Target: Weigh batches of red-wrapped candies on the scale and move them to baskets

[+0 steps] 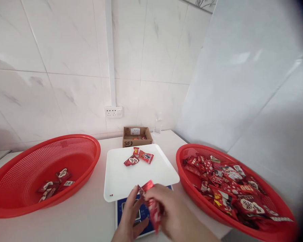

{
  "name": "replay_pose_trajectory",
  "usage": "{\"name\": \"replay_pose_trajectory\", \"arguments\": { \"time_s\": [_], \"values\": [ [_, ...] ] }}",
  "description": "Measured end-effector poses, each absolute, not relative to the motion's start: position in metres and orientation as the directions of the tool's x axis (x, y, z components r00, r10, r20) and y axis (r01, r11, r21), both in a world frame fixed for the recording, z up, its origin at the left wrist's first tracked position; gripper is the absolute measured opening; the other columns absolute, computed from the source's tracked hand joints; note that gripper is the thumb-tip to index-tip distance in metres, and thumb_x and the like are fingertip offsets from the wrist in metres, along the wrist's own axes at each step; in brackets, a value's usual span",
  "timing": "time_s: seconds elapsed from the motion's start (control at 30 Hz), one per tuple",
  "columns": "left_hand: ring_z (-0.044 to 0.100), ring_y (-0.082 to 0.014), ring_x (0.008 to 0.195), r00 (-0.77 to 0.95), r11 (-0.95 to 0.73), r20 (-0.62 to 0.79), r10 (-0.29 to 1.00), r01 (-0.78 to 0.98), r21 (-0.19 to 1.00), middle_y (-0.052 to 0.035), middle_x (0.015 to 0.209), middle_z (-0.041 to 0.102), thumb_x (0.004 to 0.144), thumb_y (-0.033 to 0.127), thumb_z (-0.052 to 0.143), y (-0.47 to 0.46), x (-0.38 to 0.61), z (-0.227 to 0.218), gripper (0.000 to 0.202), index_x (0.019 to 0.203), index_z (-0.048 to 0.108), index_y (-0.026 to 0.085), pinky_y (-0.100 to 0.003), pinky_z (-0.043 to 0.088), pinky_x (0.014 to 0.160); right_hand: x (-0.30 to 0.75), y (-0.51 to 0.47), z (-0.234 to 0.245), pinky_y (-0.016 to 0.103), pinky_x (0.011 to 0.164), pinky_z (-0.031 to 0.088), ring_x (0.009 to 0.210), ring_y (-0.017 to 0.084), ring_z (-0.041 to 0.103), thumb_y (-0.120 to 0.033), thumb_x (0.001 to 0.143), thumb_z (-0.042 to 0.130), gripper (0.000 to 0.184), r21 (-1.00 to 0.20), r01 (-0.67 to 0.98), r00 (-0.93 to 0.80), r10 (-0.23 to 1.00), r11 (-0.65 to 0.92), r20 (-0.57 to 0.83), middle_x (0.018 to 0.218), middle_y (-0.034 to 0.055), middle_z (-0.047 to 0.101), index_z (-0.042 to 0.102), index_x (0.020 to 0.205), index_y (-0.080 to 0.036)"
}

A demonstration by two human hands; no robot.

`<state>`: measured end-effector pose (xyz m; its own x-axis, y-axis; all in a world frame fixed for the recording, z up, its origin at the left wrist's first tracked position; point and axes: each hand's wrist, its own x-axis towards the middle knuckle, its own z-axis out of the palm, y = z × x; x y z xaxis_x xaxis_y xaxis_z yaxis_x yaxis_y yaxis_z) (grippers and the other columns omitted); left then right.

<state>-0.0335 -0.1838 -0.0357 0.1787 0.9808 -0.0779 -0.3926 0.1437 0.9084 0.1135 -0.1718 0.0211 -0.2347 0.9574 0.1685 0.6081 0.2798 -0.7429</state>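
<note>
1. The right hand (175,215) is clamped on a small bunch of red sweet packets (151,200), low in the view.
2. The left hand (131,216) sits just beside them with its thumb against the top packet. Blur hides whether it grips, so I cannot tell.
3. Both hands hang over the blue panel (122,203) of the weighing scale, at the near rim of its white pan (121,181).
4. Three loose packets (138,157) lie near the pan's far edge, and open white surface separates them from the hands.
5. The left basket (15,174) holds a few packets (55,183). A strip of counter (91,215) runs between its rim and the pan's left edge.
6. The right basket (181,168) is heaped with packets (229,188). Its rim comes just beside the pan's near right corner and close to the right hand.
7. A cardboard box (137,136) stands behind the pan's far edge, against the tiled wall.
</note>
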Motion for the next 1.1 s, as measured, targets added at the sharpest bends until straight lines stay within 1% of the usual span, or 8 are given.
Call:
{"name": "replay_pose_trajectory", "arguments": {
  "time_s": [0.1, 0.17, 0.3, 0.43, 0.57, 0.7, 0.9, 1.1],
  "values": [
    [0.025, -0.0333, 0.138, 0.14, 0.03, 0.025, 0.99, -0.374, 0.927, -0.0075, 0.145, 0.041, 0.055, 0.058, 0.077, -0.187, -0.033, -0.033, 0.08, 0.126, 0.055, 0.028, -0.043, 0.029, 0.11, 0.083, -0.173, 0.003, 0.028, 0.065, 0.044, 0.078, 0.018, 0.058, -0.008, 0.067, 0.052, 0.033, -0.587, 0.734, -0.325, 0.936, 0.341, 0.138, 0.095, 0.0058, 0.059, 0.062, 0.095, -0.021],
    [0.027, -0.0299, 0.138, 0.072, 0.051, -0.028, 0.997, -0.339, 0.94, -0.0068, 0.141, 0.046, 0.065, 0.054, 0.073, -0.187, -0.038, -0.03, 0.064, 0.122, 0.059, 0.027, -0.039, 0.023, 0.114, 0.073, -0.172, -0.002, 0.03, 0.069, 0.047, 0.083, 0.02, 0.06, -0.009, 0.072, 0.051, 0.036, -0.594, 0.72, -0.354, 0.926, 0.358, 0.13, 0.102, 0.0084, 0.059, 0.06, 0.105, -0.021],
    [0.041, -0.0287, 0.13, 0.066, 0.26, -0.261, 0.963, -0.472, 0.842, -0.0052, 0.134, 0.054, 0.071, 0.051, 0.069, -0.185, -0.05, -0.023, 0.055, 0.12, 0.06, 0.028, -0.038, 0.04, 0.105, 0.073, -0.174, -0.003, 0.034, 0.086, 0.048, 0.103, 0.021, 0.059, -0.005, 0.075, 0.046, 0.051, -0.696, 0.598, -0.391, 0.903, 0.398, 0.18, 0.119, 0.0117, 0.058, 0.055, 0.122, -0.021],
    [0.058, -0.0289, 0.112, 0.12, 0.324, -0.322, 0.939, -0.625, 0.711, -0.0082, 0.121, 0.064, 0.067, 0.045, 0.075, -0.182, -0.059, -0.015, 0.055, 0.116, 0.062, 0.024, -0.034, 0.055, 0.084, 0.085, -0.178, -0.001, 0.033, 0.102, 0.039, 0.124, 0.019, 0.048, -0.007, 0.079, 0.044, 0.062, -0.786, 0.401, -0.463, 0.845, 0.47, 0.269, 0.137, 0.0091, 0.05, 0.04, 0.139, -0.023],
    [0.066, -0.0248, 0.094, 0.04, 0.287, -0.336, 0.941, -0.622, 0.729, -0.0078, 0.111, 0.068, 0.064, 0.041, 0.078, -0.181, -0.07, -0.005, 0.058, 0.116, 0.061, 0.022, -0.031, 0.058, 0.07, 0.102, -0.169, 0.005, 0.034, 0.097, 0.044, 0.116, 0.02, 0.055, -0.023, 0.087, 0.045, 0.047, -0.879, 0.387, -0.247, 0.949, 0.28, 0.194, 0.131, 0.0066, 0.056, 0.045, 0.135, -0.027],
    [0.067, -0.0223, 0.088, -0.086, 0.226, -0.333, 0.939, -0.575, 0.786, -0.0069, 0.105, 0.069, 0.064, 0.044, 0.077, -0.179, -0.083, -0.001, 0.058, 0.113, 0.059, 0.019, -0.028, 0.059, 0.065, 0.112, -0.139, 0.007, 0.036, 0.085, 0.048, 0.092, 0.019, 0.063, -0.02, 0.083, 0.047, 0.046, -0.843, 0.526, -0.06, 0.994, 0.112, 0.094, 0.109, 0.0041, 0.066, 0.045, 0.129, -0.025],
    [0.068, -0.0228, 0.084, -0.109, 0.223, -0.34, 0.934, -0.566, 0.794, -0.0055, 0.098, 0.07, 0.057, 0.048, 0.081, -0.178, -0.089, 0.002, 0.058, 0.103, 0.06, 0.019, -0.028, 0.059, 0.061, 0.105, -0.103, -0.001, 0.036, 0.104, 0.034, 0.124, 0.02, 0.047, -0.011, 0.079, 0.047, 0.054, -0.707, 0.67, -0.189, 0.973, 0.227, 0.134, 0.135, 0.0052, 0.053, 0.05, 0.132, -0.023],
    [0.068, -0.0222, 0.084, -0.104, 0.217, -0.323, 0.941, -0.546, 0.809, -0.0064, 0.099, 0.07, 0.06, 0.048, 0.079, -0.179, -0.09, 0.003, 0.056, 0.103, 0.059, 0.019, -0.028, 0.058, 0.062, 0.098, -0.094, -0.011, 0.041, 0.097, 0.04, 0.118, 0.027, 0.05, -0.015, 0.084, 0.048, 0.035, -0.473, 0.845, -0.212, 0.968, 0.249, 0.132, 0.124, 0.0078, 0.061, 0.066, 0.113, -0.021]
  ]
}}
